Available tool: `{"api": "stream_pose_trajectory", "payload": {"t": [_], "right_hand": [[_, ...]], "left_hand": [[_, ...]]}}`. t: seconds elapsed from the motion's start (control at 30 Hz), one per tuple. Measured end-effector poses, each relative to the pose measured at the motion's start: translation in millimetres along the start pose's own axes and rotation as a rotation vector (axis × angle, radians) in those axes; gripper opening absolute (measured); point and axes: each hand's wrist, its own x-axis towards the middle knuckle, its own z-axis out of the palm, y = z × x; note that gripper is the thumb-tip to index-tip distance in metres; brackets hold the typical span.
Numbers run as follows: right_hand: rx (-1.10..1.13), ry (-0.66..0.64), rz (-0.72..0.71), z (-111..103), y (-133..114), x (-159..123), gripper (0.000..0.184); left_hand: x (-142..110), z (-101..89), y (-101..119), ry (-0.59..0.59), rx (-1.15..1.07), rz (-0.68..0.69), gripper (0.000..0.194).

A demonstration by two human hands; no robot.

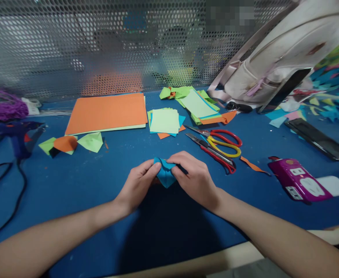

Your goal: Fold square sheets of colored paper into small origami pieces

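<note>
Between my two hands is a small piece of blue paper [166, 177], partly folded and coming to a point at the bottom. My left hand [139, 183] pinches its left side, the thumb lying on the front. On the other side my right hand [194, 177] grips the upper right edge between thumb and fingers. Beyond them lies a stack of small paper squares [165, 120], pale green on top with blue and orange corners showing. Folded paper pieces in green and orange [65, 144] rest to the left, beside a pale green folded piece [91, 142].
Scissors [225, 133] with red and yellow handles and a red utility knife [215, 154] lie right of centre. Orange sheets [108, 112] are at the back. A glue gun [18, 135] stands left, a purple power strip [299, 179] right. A backpack [273, 58] leans behind.
</note>
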Motion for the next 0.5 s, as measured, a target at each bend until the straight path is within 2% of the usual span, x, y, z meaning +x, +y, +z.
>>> {"api": "stream_pose_trajectory", "payload": {"t": [0.13,0.3,0.5], "right_hand": [[-0.007,-0.009,0.009,-0.5,-0.8,-0.1,0.018],[-0.020,-0.038,-0.056,-2.6,-2.3,0.0,0.017],[-0.095,-0.032,-0.067,-2.7,-2.3,-1.0,0.017]], "left_hand": [[0.1,-0.4,-0.8,-0.011,-0.068,0.002,0.026],[-0.6,-1.7,-1.4,0.012,-0.076,-0.020,0.025],[-1.3,-2.7,-2.3,0.015,-0.070,-0.037,0.022]]}}
